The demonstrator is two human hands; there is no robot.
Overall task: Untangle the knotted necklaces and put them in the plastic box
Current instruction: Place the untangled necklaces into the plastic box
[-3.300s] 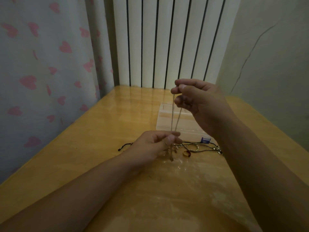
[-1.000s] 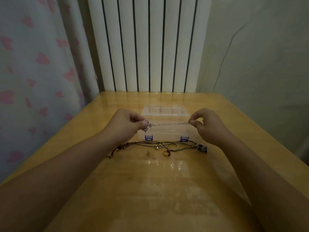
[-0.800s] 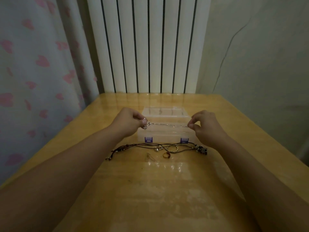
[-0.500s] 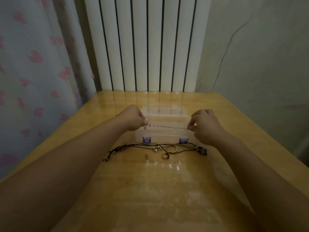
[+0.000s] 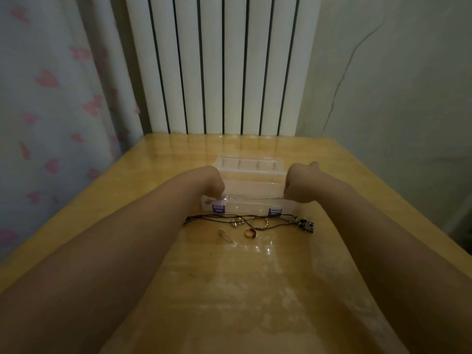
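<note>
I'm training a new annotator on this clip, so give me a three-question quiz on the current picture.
1. True or false: the thin silver chain necklace is stretched between the left hand and the right hand over the clear plastic box.
2. What lies on the wooden table nearest in front of the box? A) black cord necklaces B) scissors C) a watch
3. Fill in: the box's two front latches are ____ in colour.

Key: 1 true; 2 A; 3 purple.
</note>
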